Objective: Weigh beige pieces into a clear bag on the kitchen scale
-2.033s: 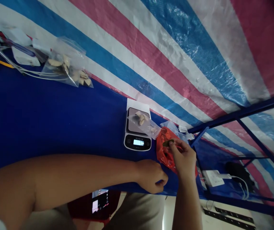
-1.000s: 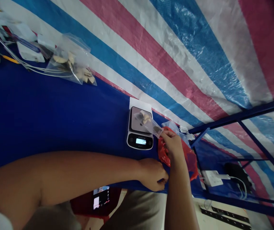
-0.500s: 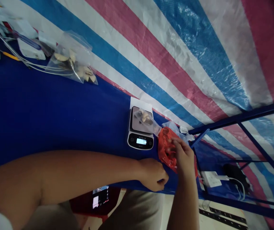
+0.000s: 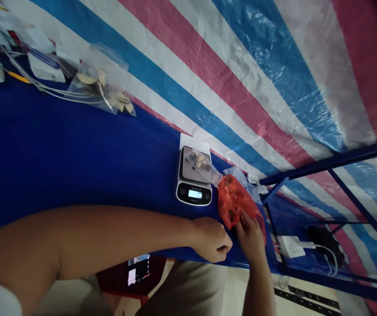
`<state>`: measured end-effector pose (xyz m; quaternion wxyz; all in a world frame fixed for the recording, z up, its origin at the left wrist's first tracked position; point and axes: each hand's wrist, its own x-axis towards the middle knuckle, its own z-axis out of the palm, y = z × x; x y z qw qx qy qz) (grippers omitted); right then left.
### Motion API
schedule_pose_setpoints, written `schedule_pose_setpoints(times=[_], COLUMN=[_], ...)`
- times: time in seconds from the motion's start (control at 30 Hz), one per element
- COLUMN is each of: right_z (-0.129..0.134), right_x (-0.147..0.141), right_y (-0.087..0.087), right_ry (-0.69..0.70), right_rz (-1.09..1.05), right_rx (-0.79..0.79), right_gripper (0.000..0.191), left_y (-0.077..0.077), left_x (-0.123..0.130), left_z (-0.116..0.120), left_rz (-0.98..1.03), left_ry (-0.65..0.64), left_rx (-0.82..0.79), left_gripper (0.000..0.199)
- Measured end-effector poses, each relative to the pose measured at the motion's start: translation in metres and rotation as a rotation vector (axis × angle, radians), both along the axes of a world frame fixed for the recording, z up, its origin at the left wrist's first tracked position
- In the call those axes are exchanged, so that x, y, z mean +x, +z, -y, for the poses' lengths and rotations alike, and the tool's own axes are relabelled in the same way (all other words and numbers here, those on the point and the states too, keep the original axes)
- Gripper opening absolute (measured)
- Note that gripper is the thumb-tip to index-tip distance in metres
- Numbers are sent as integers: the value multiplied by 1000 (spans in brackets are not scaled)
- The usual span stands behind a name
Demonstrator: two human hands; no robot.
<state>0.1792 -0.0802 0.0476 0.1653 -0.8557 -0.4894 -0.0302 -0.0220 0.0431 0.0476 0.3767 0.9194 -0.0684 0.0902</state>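
The tabletop (image 4: pixel 76 149) stretches leftward from the left hand (image 4: pixel 211 240), its near edge close by. That hand is balled up, any contents hidden. The right hand (image 4: pixel 251 237), half curled, touches one red bag (image 4: pixel 236 195); whether it grips, I can't tell. One scale (image 4: pixel 186 176), bearing one clear bag (image 4: pixel 212 174), sits beyond the left hand.

Crinkled glossy plastic red bag (image 4: pixel 246 201), shiny plastic pouch (image 4: pixel 211 174), matt scale platform (image 4: pixel 188 174), glossy tarpaulin (image 4: pixel 208 66)
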Motion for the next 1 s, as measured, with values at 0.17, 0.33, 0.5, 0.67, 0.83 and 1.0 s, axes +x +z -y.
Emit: schedule_pose_setpoints(times=[0.17, 0.33, 0.5, 0.67, 0.83, 1.0], right_z=[-17, -28, -33, -38, -41, -40], right_x=[7, 11, -1, -7, -5, -8], right_y=[4, -8, -11, 3, 6, 5], right_ry=[66, -3, -82, -65, -87, -93], right_rz=[146, 263, 300, 222, 150, 123], right_rx=[-117, -193, -200, -154, -96, -46], right_gripper=[62, 55, 46, 51, 56, 59], left_y=[0, 1, -1, -2, -4, -5], left_x=[-1, -1, 0, 0, 0, 1], left_z=[0, 0, 0, 0, 1, 1], left_rz=[4, -4, 16, 23, 39, 37], left_ry=[11, 4, 0, 6, 16, 2], left_rx=[20, 26, 10, 7, -12, -26], left_gripper=[22, 21, 18, 16, 15, 13])
